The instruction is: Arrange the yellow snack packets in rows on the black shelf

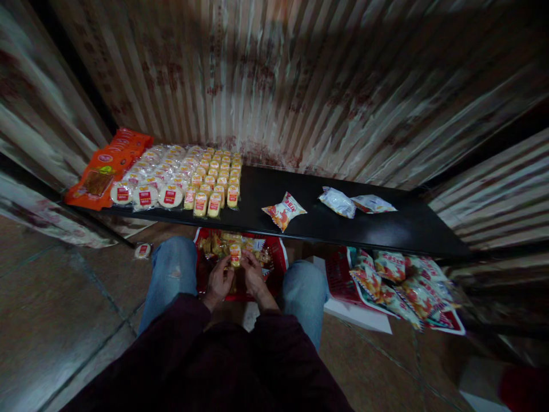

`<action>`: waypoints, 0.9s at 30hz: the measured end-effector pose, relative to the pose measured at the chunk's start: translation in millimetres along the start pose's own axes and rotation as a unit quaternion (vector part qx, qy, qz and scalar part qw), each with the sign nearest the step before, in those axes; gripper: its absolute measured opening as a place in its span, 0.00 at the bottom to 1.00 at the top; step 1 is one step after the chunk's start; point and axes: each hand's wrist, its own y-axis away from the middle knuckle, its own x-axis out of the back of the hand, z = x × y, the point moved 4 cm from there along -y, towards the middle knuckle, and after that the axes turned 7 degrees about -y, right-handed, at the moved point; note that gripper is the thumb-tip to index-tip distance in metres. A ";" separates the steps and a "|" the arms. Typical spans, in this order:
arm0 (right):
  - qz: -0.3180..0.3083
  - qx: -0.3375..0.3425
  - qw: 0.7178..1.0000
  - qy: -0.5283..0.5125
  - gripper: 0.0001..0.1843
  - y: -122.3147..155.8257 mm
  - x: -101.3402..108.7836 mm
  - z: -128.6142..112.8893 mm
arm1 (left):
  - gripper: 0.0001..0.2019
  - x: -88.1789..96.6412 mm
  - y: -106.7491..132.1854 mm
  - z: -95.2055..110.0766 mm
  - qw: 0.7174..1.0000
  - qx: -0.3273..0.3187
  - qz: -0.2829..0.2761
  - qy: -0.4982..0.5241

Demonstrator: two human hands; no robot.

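Between my knees, over a red basket (281, 256) of wrapped snacks, both hands hold one small yellow wrapped cake (235, 255) with a red label. My left hand (220, 280) pinches its left side, and my right hand (254, 273) has its fingers closed at the right side. Straight ahead on the black shelf (257, 197), similar yellow wrapped cakes (214, 203) stand in tight rows at the left of centre. Beside them are rows of round white wrapped cakes (170, 195). At the shelf's left end lies an orange snack bag (112, 169).
Three puffed snack bags lie on the shelf's right half, one (285, 212) nearest the middle. A second red basket (338, 277), heaped with puffed bags, sits below right. One round wrapped cake (143, 250) is on the floor. Patterned curtains (257, 86) hang behind.
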 end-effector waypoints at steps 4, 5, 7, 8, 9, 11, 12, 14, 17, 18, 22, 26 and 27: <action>-0.002 -0.010 1.000 -0.010 0.17 2.9 -3.4 -5.7 | 0.19 4.1 -0.3 3.9 0.998 0.052 -0.020 0.030; 0.001 -0.006 1.000 -0.007 0.17 3.5 -3.7 -7.0 | 0.19 4.9 -0.4 4.8 0.997 0.064 -0.021 0.042; 0.000 -0.003 1.000 -0.007 0.16 4.2 -4.3 -8.9 | 0.19 5.6 -0.5 6.1 0.994 0.084 -0.024 0.071; -0.004 -0.004 1.000 -0.007 0.16 4.3 -4.6 -9.4 | 0.19 5.4 -0.5 6.4 0.991 0.094 -0.024 0.087; -0.008 -0.007 1.000 -0.007 0.16 4.4 -4.8 -9.8 | 0.20 5.1 -0.4 6.5 0.989 0.105 -0.023 0.105; -0.017 -0.016 1.000 0.000 0.16 4.5 -5.1 -10.1 | 0.21 4.0 -0.4 5.8 0.981 0.135 -0.020 0.140; -0.024 -0.021 0.999 0.005 0.16 4.7 -5.4 -10.3 | 0.22 3.2 -0.3 5.2 0.975 0.152 -0.019 0.159; -0.040 -0.027 0.999 0.020 0.15 5.4 -6.7 -10.8 | 0.23 1.0 -0.2 3.1 0.959 0.195 -0.022 0.204; -0.061 -0.035 0.997 0.035 0.15 7.0 -9.3 -9.8 | 0.24 -2.5 -0.1 -1.6 0.928 0.255 -0.017 0.270; -0.063 -0.038 0.997 0.036 0.15 7.4 -9.8 -8.8 | 0.24 -3.5 -0.2 -3.4 0.921 0.268 -0.011 0.284; -0.051 -0.039 0.998 0.029 0.15 7.1 -9.3 -4.0 | 0.21 -7.0 -1.6 -9.5 0.905 0.286 0.008 0.315; -0.028 -0.025 0.999 0.035 0.15 6.4 -6.7 -4.9 | 0.18 -8.5 -3.6 -11.7 0.884 0.305 0.011 0.354; -0.022 -0.022 0.999 0.038 0.15 6.6 -6.3 -6.1 | 0.17 -8.3 -3.9 -11.8 0.878 0.311 0.009 0.364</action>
